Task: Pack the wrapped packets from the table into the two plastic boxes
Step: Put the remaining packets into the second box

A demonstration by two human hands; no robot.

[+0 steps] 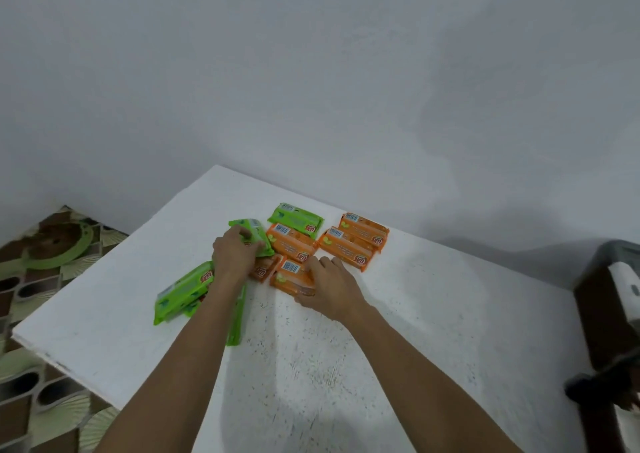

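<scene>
Fingers of left hand point(235, 255) curl round green packet point(260, 233); right hand point(332, 286) fingers grip orange packet point(289, 276).

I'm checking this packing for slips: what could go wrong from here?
The left hand grips a green packet while its forearm crosses the green pile; lifting may drag that pile.
The orange packet under the right hand touches a neighbouring packet, which may shift.

2 slim bare forearms point(194, 348), with bare left grip point(232, 257) and right grip point(334, 288).
</scene>
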